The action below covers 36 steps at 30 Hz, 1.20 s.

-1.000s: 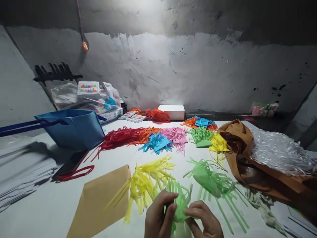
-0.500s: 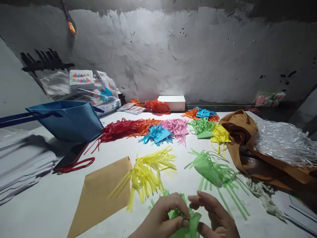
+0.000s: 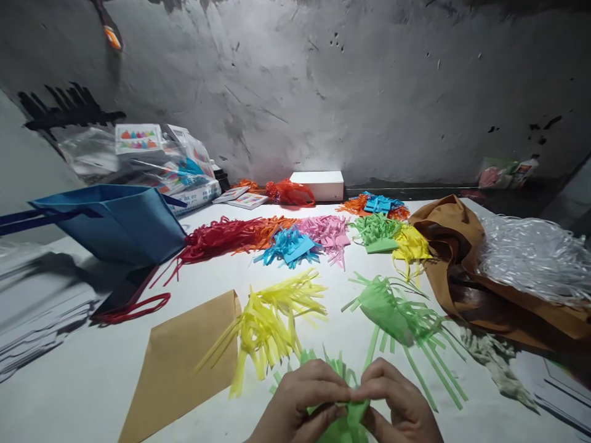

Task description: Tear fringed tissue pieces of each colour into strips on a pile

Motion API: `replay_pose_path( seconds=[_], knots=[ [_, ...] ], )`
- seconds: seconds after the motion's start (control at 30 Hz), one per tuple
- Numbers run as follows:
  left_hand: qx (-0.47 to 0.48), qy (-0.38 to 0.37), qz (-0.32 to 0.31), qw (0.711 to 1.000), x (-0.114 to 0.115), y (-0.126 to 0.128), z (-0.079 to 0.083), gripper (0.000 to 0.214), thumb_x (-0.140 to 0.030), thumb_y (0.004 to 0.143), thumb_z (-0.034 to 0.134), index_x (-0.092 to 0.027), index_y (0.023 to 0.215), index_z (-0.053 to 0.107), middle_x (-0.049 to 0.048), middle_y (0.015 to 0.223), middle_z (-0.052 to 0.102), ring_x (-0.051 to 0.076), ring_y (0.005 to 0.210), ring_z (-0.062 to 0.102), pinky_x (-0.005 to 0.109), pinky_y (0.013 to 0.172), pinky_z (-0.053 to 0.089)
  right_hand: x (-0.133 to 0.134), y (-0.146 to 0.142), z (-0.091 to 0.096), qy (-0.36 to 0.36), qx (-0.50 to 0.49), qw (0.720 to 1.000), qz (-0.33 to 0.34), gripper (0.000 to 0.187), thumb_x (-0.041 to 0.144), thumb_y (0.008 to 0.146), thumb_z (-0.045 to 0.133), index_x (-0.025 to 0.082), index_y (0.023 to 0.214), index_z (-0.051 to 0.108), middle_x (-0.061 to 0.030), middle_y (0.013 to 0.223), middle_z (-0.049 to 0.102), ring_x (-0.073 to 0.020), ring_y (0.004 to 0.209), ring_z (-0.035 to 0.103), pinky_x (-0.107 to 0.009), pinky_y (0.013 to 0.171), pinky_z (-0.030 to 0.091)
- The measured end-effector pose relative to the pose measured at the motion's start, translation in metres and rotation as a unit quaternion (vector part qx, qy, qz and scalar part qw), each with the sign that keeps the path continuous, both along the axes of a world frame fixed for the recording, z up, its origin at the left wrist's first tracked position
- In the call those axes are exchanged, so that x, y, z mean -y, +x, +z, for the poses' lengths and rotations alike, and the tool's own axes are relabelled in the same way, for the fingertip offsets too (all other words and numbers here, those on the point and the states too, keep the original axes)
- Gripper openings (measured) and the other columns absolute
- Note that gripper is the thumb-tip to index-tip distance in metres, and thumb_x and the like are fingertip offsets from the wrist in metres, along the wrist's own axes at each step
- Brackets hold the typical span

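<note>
At the bottom edge both hands pinch one piece of light green fringed paper [image 3: 344, 424]. My left hand [image 3: 298, 406] curls round its left side. My right hand [image 3: 399, 409] grips its right side, and the fingertips of both meet above it. Green strips stick up behind the fingers. Just beyond lie a yellow fringed bundle [image 3: 268, 323] on the left and a green fringed bundle [image 3: 397, 317] on the right, both flat on the white table [image 3: 92, 375].
A brown paper envelope [image 3: 184, 369] lies left of the hands. Further back sit red, orange, blue, pink, green and yellow fringe piles [image 3: 295, 237], a blue bag [image 3: 115, 221], a brown cloth [image 3: 466, 271] under clear plastic shreds [image 3: 530, 258], and a white box [image 3: 318, 184].
My hands have come together over the green paper; the right hand, half open half a second ago, now pinches it. The view has tipped slightly down.
</note>
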<state>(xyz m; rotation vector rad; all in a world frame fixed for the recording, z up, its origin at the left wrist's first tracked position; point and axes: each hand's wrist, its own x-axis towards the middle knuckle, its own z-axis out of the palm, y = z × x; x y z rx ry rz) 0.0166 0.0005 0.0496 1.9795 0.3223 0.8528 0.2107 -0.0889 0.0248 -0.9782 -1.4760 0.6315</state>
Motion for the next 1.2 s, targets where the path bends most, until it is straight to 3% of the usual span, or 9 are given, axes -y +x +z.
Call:
replay_pose_path(
  seconds=[0.27, 0.4, 0.5, 0.63, 0.73, 0.8, 0.97, 1.07, 1.2],
  knots=[
    [0.001, 0.021, 0.079, 0.997, -0.006, -0.006, 0.008, 0.025, -0.020, 0.099, 0.057, -0.032, 0.113, 0.073, 0.0065, 0.101, 0.077, 0.022, 0.096, 0.070, 0.033, 0.085, 0.056, 0.004, 0.012, 0.010, -0.074, 0.131, 0.986, -0.073, 0.014, 0.012, 0.088, 0.063, 0.025, 0.086, 0.068, 0.0000, 0.084, 0.063, -0.0142, 0.078, 0.066, -0.021, 0.072, 0.051],
    [-0.007, 0.032, 0.065, 0.997, -0.003, -0.007, 0.015, 0.019, -0.022, 0.103, 0.049, -0.027, 0.104, 0.067, 0.0051, 0.097, 0.075, 0.021, 0.093, 0.069, 0.037, 0.100, 0.049, 0.005, 0.013, 0.029, -0.162, 0.023, 0.986, 0.037, 0.014, 0.019, 0.077, 0.071, 0.024, 0.085, 0.061, -0.0032, 0.105, 0.068, -0.0204, 0.098, 0.067, -0.028, 0.088, 0.051],
    [-0.015, 0.025, 0.061, 0.998, 0.004, -0.009, 0.016, 0.022, -0.028, 0.105, 0.042, -0.026, 0.102, 0.064, 0.0053, 0.092, 0.071, 0.021, 0.089, 0.067, 0.043, 0.111, 0.039, 0.003, 0.007, 0.038, -0.247, -0.021, 0.964, 0.098, 0.025, 0.026, 0.074, 0.076, 0.025, 0.096, 0.065, 0.0004, 0.090, 0.070, -0.0191, 0.083, 0.067, -0.024, 0.073, 0.052],
    [-0.093, -0.132, 0.054, 0.985, 0.006, -0.014, 0.019, 0.033, -0.052, 0.088, 0.070, -0.024, 0.104, 0.063, 0.0052, 0.092, 0.065, 0.021, 0.083, 0.059, 0.030, 0.076, 0.051, -0.003, 0.009, 0.046, -0.298, 0.081, 0.949, 0.054, 0.010, 0.023, 0.081, 0.068, 0.022, 0.072, 0.063, 0.0024, 0.074, 0.063, -0.0149, 0.070, 0.059, -0.022, 0.062, 0.043],
    [-0.174, -0.188, -0.005, 0.967, -0.003, -0.008, 0.022, 0.062, -0.042, 0.060, 0.093, -0.022, 0.110, 0.063, 0.0030, 0.100, 0.065, 0.019, 0.082, 0.055, 0.025, 0.071, 0.046, -0.006, 0.022, 0.049, -0.270, 0.091, 0.954, 0.090, 0.017, 0.024, 0.081, 0.067, 0.019, 0.067, 0.058, 0.0007, 0.081, 0.061, -0.0155, 0.079, 0.060, -0.024, 0.070, 0.042],
    [-0.221, -0.209, -0.079, 0.949, -0.010, -0.002, 0.024, 0.046, -0.034, 0.064, 0.088, -0.019, 0.102, 0.068, -0.0004, 0.089, 0.062, 0.016, 0.075, 0.051, 0.023, 0.067, 0.043, -0.007, 0.032, 0.047, -0.277, 0.036, 0.955, 0.102, 0.014, 0.028, 0.079, 0.072, 0.019, 0.075, 0.062, -0.0011, 0.089, 0.063, -0.0168, 0.085, 0.060, -0.025, 0.075, 0.043],
    [-0.137, -0.401, -0.238, 0.874, -0.018, 0.002, 0.017, 0.037, -0.043, 0.074, 0.080, -0.015, 0.096, 0.069, -0.0011, 0.083, 0.058, 0.016, 0.081, 0.055, 0.026, 0.076, 0.046, -0.009, 0.032, 0.038, -0.393, -0.260, 0.848, 0.242, 0.054, 0.039, 0.066, 0.088, 0.017, 0.112, 0.069, -0.0039, 0.089, 0.068, -0.0218, 0.089, 0.066, -0.030, 0.079, 0.049],
    [-0.097, -0.501, -0.159, 0.845, -0.018, -0.003, 0.003, 0.043, -0.039, 0.064, 0.088, -0.013, 0.092, 0.070, 0.0002, 0.081, 0.064, 0.016, 0.081, 0.059, 0.024, 0.074, 0.048, -0.012, 0.019, 0.037, -0.385, -0.341, 0.789, 0.336, 0.058, 0.035, 0.057, 0.093, 0.014, 0.107, 0.072, -0.0022, 0.080, 0.067, -0.0195, 0.082, 0.066, -0.026, 0.074, 0.048],
    [-0.051, -0.614, -0.046, 0.786, -0.012, -0.007, -0.014, 0.036, -0.033, 0.058, 0.085, -0.015, 0.082, 0.067, -0.0020, 0.071, 0.063, 0.012, 0.064, 0.059, 0.021, 0.062, 0.047, -0.011, 0.013, 0.024, -0.408, -0.357, 0.768, 0.340, 0.053, 0.030, 0.046, 0.098, 0.011, 0.091, 0.075, 0.0005, 0.068, 0.062, -0.0136, 0.072, 0.062, -0.018, 0.064, 0.045]
  ],
)
